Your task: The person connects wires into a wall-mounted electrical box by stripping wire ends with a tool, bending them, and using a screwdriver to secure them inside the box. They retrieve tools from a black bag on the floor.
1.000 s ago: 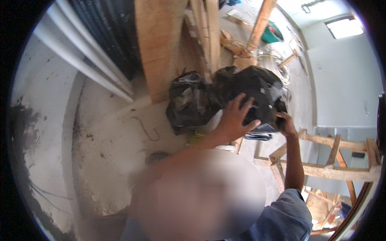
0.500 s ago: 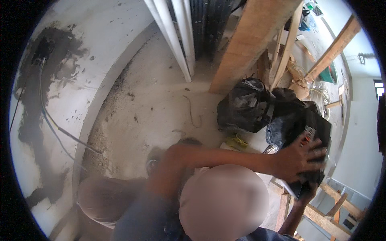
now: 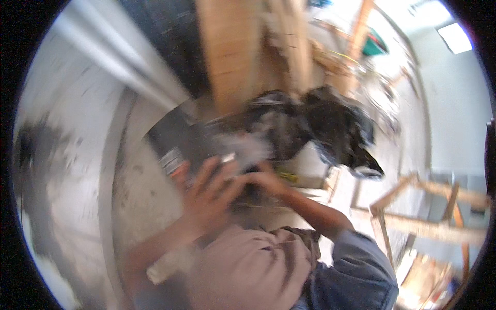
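A dark grey flat box [image 3: 178, 135] with a pale label near its left edge lies in front of me, smeared by motion. My left hand [image 3: 209, 194] is laid over its near side with the fingers stretched and spread apart. At the box's near right side, my right hand [image 3: 266, 181] is closed on it; its fingertips are hidden. Black plastic bags [image 3: 338, 124] sit just beyond my right hand, crumpled together.
Wooden boards [image 3: 227, 57] and white pipes [image 3: 124, 57] stand at the far side. A wooden frame [image 3: 429, 225] is to the right, and a green tub [image 3: 374, 44] lies farther back. On the left rises a pale wall [image 3: 77, 98] with dark patches.
Both hands have swung left with the dark box, away from the black bags. My view has shifted too, and the scene is blurred.
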Available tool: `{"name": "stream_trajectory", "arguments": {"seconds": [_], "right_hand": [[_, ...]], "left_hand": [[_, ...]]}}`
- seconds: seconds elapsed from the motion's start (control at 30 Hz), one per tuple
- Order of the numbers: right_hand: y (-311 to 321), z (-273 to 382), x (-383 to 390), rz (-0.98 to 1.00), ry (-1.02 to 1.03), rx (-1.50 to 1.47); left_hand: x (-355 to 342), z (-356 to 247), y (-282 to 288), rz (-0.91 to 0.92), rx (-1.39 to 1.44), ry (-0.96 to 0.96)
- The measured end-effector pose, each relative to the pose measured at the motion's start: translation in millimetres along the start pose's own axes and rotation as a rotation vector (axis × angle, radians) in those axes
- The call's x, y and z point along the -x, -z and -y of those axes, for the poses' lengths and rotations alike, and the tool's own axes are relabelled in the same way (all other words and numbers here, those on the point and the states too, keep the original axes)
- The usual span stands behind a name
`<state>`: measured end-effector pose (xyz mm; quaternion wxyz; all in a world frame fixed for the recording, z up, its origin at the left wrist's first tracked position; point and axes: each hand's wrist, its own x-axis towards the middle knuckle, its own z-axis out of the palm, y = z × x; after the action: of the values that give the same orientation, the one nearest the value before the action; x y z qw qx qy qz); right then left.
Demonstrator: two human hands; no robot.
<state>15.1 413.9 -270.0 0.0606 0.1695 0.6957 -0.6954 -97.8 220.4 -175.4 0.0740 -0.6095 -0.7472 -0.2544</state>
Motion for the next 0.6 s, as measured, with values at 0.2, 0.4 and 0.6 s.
{"name": "stream_trajectory", "arguments": {"seconds": [0.2,0.4,0.6], "right_hand": [[-71.1,-59.1,-91.8,0.234,0.024,-0.304],[-60.2,-52.8,-64.1,0.254,0.126,0.2],[108.2,116.9,99.8,0.461,0.012,0.028]], "left_hand": [[97.5,54.1,-40.7,0.144,-0.029,0.214],[145.5,60.8,-102.9,0.18,-0.157,0.082],[56.1,22.3,-73.5,0.229,0.087,0.082]]}}
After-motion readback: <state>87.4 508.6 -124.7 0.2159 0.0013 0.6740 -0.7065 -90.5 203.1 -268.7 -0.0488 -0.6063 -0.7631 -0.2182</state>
